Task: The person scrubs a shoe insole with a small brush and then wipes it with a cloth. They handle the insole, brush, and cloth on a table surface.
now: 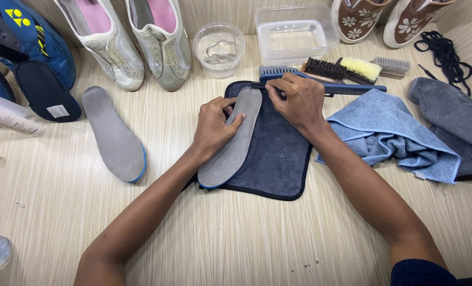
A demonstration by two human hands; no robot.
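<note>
A grey insole (230, 151) with a blue edge lies on a dark navy cloth (278, 153) in the middle of the table. My left hand (213, 126) presses on the insole's middle, fingers spread over it. My right hand (294, 98) grips the handle of a blue brush (352, 88) at the insole's far tip, the bristle head (275, 71) pointing left. A second grey insole (114, 135) lies loose to the left.
Blue shoes (32, 47) and pale slip-ons (135, 37) stand at the back left, patterned brown shoes (384, 18) back right. A round bowl (219, 48) and a clear tub (294, 34) hold water. More brushes (352, 68), blue (389, 132) and grey (453, 119) towels, black laces (445, 53).
</note>
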